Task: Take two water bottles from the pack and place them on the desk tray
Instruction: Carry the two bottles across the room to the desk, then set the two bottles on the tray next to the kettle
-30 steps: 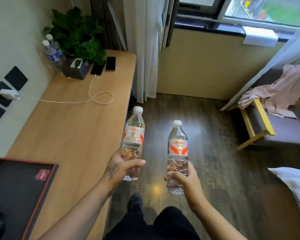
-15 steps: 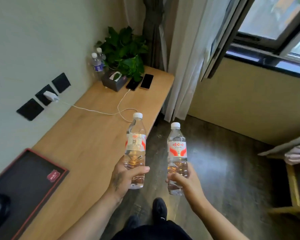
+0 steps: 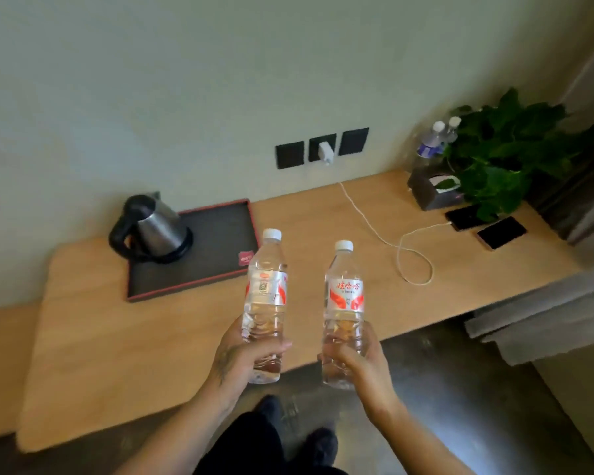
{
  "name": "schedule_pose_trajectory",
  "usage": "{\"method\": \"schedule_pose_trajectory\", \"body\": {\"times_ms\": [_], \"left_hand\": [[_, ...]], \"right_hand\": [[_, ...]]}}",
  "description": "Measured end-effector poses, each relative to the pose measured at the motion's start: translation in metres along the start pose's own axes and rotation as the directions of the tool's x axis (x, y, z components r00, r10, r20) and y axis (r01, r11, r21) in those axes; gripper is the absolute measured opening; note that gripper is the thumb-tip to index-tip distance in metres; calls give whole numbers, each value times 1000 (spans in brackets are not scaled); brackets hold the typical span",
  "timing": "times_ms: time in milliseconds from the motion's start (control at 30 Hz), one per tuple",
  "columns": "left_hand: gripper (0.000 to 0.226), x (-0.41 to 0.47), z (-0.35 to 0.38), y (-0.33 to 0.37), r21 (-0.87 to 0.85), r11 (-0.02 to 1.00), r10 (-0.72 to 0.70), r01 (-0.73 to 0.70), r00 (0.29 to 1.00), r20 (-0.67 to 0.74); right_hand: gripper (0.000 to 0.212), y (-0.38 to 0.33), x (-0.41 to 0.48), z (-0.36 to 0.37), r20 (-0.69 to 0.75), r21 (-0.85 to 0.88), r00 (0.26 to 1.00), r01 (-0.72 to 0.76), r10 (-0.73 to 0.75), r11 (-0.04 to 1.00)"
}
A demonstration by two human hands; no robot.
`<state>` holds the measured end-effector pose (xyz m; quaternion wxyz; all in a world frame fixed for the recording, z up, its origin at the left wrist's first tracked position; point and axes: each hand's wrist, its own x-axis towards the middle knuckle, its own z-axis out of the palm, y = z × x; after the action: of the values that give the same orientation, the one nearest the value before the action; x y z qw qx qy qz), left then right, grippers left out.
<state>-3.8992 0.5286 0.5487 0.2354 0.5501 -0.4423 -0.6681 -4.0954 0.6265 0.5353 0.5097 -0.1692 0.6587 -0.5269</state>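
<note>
i've got a clear plastic water bottle with a white cap and red-and-white label in each hand, both upright and held low on the body. my left hand [image 3: 246, 354] has its fingers [image 3: 275, 347] wrapped around the left bottle [image 3: 265, 303], which hangs over the front part of the light wooden table [image 3: 117, 337]; my right hand [image 3: 360, 361] is curled around the right bottle [image 3: 344, 310], whose base is out over the dark floor [image 3: 460, 389], past the table edge. the two bottles stand near each other but apart.

the flat black tray with a red rim [image 3: 216, 228] sits further back near the wall, and the steel electric kettle with a black handle [image 3: 151, 228] takes its left part. my worry is crowding: i'd guess reaching in with both hands at once could knock bottle against bottle or nudge the kettle. the low grip makes them top-heavy, so setting one half on the raised rim could tip it. the small red card [image 3: 246, 259] at the tray's near right corner is another uneven spot to avoid.
</note>
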Motion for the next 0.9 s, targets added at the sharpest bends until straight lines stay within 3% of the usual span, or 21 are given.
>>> {"method": "schedule_pose_trajectory", "body": {"times_ms": [167,333,533,900], "left_hand": [[74,-20,-52,-7,-122,992,-28,0,973,-227],[64,-24,-88,-7,-195,981,-61,0,950,-305],[69,5,-114,7,-171,984,-2,-48,959,-283],[71,71,-131,15,-131,989,-94,68,974,-206]], "right_hand": [[52,-3,22,60,236,-65,971,-12,28,998],[51,-8,29,110,358,-80,931,-44,70,996],[57,-24,49,145,358,-161,928,-47,103,986],[52,-49,93,174,286,-179,954,-40,91,983]]}}
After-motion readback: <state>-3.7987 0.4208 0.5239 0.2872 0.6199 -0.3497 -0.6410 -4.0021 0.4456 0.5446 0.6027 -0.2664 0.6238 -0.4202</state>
